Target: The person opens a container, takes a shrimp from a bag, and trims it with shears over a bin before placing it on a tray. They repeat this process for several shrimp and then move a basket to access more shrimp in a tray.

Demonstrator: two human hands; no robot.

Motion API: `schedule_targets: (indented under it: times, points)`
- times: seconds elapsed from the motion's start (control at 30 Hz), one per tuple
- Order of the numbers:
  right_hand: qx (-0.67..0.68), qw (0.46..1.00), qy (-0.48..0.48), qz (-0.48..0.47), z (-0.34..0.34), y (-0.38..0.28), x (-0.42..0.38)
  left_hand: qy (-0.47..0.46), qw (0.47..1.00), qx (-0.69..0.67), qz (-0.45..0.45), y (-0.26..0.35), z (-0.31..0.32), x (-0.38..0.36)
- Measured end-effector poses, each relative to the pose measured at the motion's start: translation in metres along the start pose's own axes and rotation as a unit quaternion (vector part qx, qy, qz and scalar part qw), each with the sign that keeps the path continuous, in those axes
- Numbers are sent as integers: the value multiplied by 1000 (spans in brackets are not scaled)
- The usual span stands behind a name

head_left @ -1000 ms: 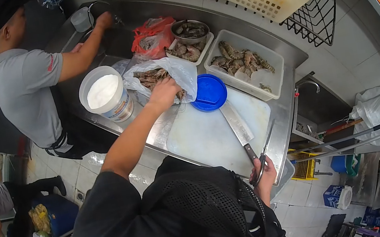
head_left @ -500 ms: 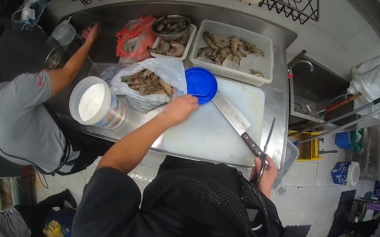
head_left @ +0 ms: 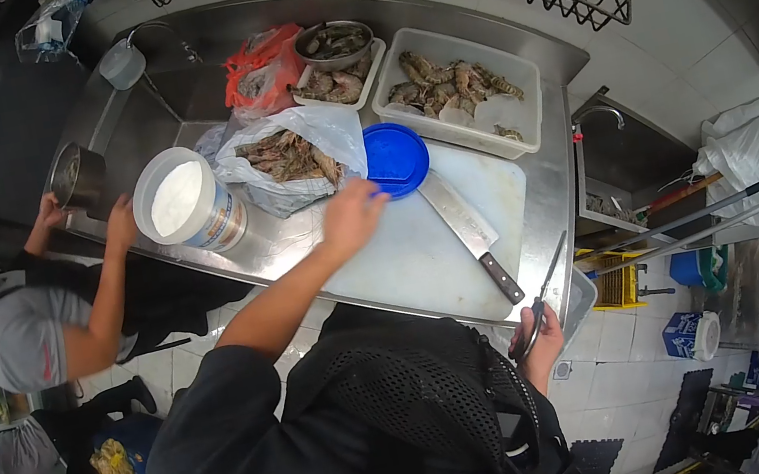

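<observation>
The left hand (head_left: 351,219) has come back from the crumpled white plastic bag of raw prawns (head_left: 290,159), where it was reaching a second ago, and now hovers over the near left part of the white plastic cutting board (head_left: 424,260), just beside the round blue plastic lid (head_left: 395,157). Its fingers are loosely curled; whether they carry a prawn I cannot tell. So the picking from the bag seems finished for this round, and the work moves to the board.

The right hand (head_left: 545,342) has hardly moved: it stays low at the worktop edge, closed around the handles of the metal scissors (head_left: 544,294), whose blades point up and away.

A broad steel cleaver with dark handle (head_left: 465,232) lies diagonally on the board, between the two hands, and takes much of the free space. Behind the board stands a white rectangular plastic tub of prawns (head_left: 514,76). At the left, a white round bucket with white contents (head_left: 183,203) stands on the steel worktop (head_left: 274,245); a co-worker in a grey shirt (head_left: 17,341), earlier at the sink, now bends low and holds a small steel pot (head_left: 74,176).
</observation>
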State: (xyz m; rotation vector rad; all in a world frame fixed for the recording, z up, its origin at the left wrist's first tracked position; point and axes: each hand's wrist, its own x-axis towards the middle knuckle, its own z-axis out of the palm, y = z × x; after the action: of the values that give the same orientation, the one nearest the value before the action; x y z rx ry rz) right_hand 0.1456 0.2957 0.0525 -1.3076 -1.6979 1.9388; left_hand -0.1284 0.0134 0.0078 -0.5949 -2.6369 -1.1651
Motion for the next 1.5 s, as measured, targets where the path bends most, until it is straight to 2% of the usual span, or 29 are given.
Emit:
schedule_targets:
  times: [0.03,0.07,0.13,0.17,0.23,0.27,0.33,0.4,0.47,0.57,0.6,0.77,0.83,0.87,0.93,0.97,1.03,1.13,1.23,1.3,1.37,1.4,1.43,1.5]
  points:
    - [5,1000,0,2,-1,1,0,9,998,53,-39,-15,-15,-2]
    - [10,1000,0,5,-1,1,0,10,998,55,-38,-23,-22,-7]
    - [12,1000,-16,5,0,2,1,-57,978,168,-107,-36,-27,-19]
    - [12,999,-31,5,1,1,3,-55,978,169,-110,-40,-21,-21]
    - [-1,999,-40,5,11,-1,5,-72,983,158,-66,-38,-7,-22]
    - [-11,999,-47,7,13,-4,5,-65,983,156,-74,-33,0,-26]
    - [-27,998,-63,-3,15,-7,7,-75,992,84,52,0,3,-32]
    - [-25,997,-70,-3,20,-13,7,-90,991,40,86,37,13,-47]
    - [-19,997,-78,-7,23,-18,9,-193,974,30,119,65,21,-62]
    - [-11,996,-84,-14,24,-20,13,-237,962,30,132,75,43,-79]
    - [-10,996,-88,-17,24,-19,14,-274,954,44,111,71,43,-73]
    - [-2,996,-83,-19,12,-9,13,-286,954,27,80,67,24,-30]
    - [-5,996,-83,-24,6,-6,12,-187,977,56,85,61,26,-4]
    - [-13,997,-74,-19,4,-5,11,-184,978,57,84,53,32,12]
    - [-23,997,-71,-15,1,-2,9,-132,961,220,108,33,55,35]
    - [-35,997,-64,-25,-1,-1,9,-126,961,221,103,30,63,38]
    - [-52,995,-67,-43,-5,0,11,-216,924,307,73,28,77,51]
    - [-50,993,-36,-103,-7,5,10,-277,926,242,86,79,74,52]
    - [-99,990,-39,-94,-5,7,19,-134,988,67,27,134,47,47]
    - [-137,984,-53,-104,-6,6,25,-95,994,-38,-30,148,25,56]
    - [-170,963,-112,-175,-9,12,46,-67,992,-85,-57,151,-10,62]
    - [-197,960,-109,-164,-2,2,46,-46,987,-130,-80,147,-30,64]
    - [-194,959,-116,-169,6,-4,49,-6,988,-144,-63,139,-50,66]
    - [-306,916,-125,-226,21,-15,57,100,985,-140,-12,114,-98,69]
